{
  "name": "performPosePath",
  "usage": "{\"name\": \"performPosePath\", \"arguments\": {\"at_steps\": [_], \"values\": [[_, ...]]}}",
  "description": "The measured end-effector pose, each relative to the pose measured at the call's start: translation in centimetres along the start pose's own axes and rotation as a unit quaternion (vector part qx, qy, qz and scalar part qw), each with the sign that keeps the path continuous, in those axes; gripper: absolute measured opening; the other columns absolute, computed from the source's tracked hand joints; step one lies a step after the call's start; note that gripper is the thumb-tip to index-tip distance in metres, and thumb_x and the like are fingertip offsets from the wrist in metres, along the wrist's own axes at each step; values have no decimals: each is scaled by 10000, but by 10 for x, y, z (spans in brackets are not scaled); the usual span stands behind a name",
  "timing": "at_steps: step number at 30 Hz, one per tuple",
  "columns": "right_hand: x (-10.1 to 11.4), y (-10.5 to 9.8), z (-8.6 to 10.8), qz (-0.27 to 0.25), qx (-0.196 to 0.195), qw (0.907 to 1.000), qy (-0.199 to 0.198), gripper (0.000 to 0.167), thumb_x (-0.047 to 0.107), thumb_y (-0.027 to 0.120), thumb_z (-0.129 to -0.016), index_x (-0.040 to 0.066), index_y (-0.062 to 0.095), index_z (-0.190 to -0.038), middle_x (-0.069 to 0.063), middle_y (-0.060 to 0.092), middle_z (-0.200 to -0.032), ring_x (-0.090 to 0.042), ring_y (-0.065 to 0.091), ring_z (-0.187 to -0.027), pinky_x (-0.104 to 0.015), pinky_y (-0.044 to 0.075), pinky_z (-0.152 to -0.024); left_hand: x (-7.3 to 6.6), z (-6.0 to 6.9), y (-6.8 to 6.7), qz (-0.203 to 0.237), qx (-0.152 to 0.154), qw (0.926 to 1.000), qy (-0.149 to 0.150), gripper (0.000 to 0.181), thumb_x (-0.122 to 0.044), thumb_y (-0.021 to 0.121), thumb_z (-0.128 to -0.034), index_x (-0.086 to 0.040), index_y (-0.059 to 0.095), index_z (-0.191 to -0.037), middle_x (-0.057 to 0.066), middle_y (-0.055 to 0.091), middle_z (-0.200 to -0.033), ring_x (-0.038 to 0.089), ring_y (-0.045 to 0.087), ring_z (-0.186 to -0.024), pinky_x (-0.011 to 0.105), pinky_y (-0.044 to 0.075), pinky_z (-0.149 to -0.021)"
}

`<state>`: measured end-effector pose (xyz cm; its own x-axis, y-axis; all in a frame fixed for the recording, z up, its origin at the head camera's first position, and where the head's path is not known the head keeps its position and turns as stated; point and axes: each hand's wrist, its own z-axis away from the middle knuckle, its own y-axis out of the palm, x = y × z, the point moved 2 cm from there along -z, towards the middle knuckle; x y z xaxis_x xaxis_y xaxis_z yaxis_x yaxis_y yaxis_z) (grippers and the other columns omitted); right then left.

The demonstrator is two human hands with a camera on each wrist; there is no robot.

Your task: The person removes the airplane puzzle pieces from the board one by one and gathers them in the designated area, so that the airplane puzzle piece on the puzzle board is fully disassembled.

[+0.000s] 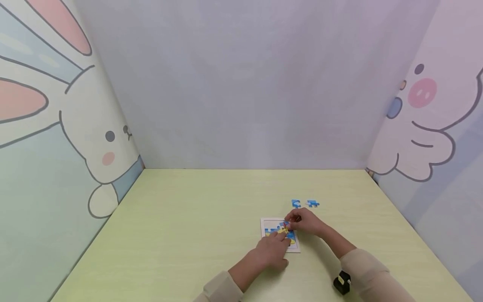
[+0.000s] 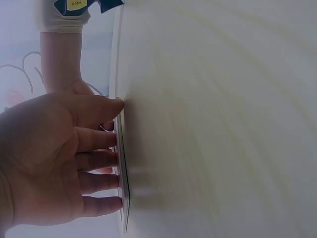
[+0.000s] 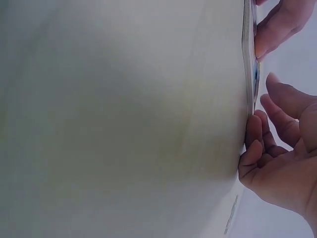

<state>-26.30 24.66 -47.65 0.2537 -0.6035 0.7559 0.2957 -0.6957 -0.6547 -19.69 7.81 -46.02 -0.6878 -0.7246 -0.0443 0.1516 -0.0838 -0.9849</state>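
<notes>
A white-framed puzzle board (image 1: 262, 230) with blue and yellow pieces lies on the table, right of centre in the head view. My left hand (image 1: 272, 251) rests its extended fingers on the board's lower part; the left wrist view shows the fingertips along the board (image 2: 125, 191). At the upper right corner is my right hand (image 1: 307, 222), bent fingers close to the pieces. In the right wrist view its thumb and forefinger stand apart beside the board (image 3: 247, 47), with nothing visible between them; the other fingers are curled against the table.
Behind my right hand, a loose blue and white piece (image 1: 296, 204) and another blue piece group (image 1: 312, 203) lie on the table. A black device with a yellow label (image 1: 342, 283) is at my right sleeve. Walls with cartoon animals flank the table.
</notes>
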Motion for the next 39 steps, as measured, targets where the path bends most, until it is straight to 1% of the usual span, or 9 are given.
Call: {"name": "performPosePath", "arguments": {"at_steps": [4,8,19,25,30,35,39], "values": [[1,1,-2,238,25,9997,-52,131,118,715,-816,54,661,-916,16,531,-745,-180,476,-711,-264,408,-612,0,0,0,6,-11,10000,28,563,-436,670,-803,-194,529,-1292,-67,425,-1372,149,426,-1198,317,455,-841],[2,2,-5,410,12,9992,-20,151,155,735,-803,76,641,-891,18,507,-724,-167,469,-695,-268,396,-601,0,1,-1,-9,-44,10000,44,558,-434,671,-803,-187,533,-1284,-67,423,-1371,145,429,-1185,313,459,-829],[9,4,-4,396,26,9987,319,181,110,723,-808,41,570,-877,-6,486,-719,-165,464,-680,-276,394,-595,0,3,0,-7,-66,10000,3,552,-431,665,-811,-187,531,-1287,-63,406,-1390,156,420,-1208,320,453,-842],[9,2,-4,507,36,9982,308,195,112,721,-811,48,548,-876,-8,488,-739,-166,465,-699,-283,400,-612,0,4,-2,-61,-81,9999,-8,556,-429,661,-814,-193,522,-1298,-65,404,-1393,150,418,-1204,314,456,-830],[5,0,-2,411,-37,9989,236,225,124,737,-796,51,537,-868,-7,489,-751,-170,463,-711,-280,396,-616,0,5,-4,-91,-52,9999,10,569,-431,663,-813,-189,517,-1307,-59,414,-1384,149,416,-1212,307,452,-842],[1,-2,-2,240,-129,9993,251,237,133,750,-785,42,547,-865,-12,497,-752,-174,464,-710,-275,395,-611,0,4,-3,-68,-37,10000,9,570,-431,663,-812,-188,517,-1307,-57,415,-1383,147,416,-1213,305,448,-850],[-2,-3,-2,88,-169,9994,305,258,125,758,-775,25,553,-896,-19,501,-755,-175,466,-713,-271,401,-611,0,4,-2,-68,-51,10000,4,567,-426,662,-811,-189,519,-1306,-54,422,-1378,151,420,-1213,305,447,-851]]}}
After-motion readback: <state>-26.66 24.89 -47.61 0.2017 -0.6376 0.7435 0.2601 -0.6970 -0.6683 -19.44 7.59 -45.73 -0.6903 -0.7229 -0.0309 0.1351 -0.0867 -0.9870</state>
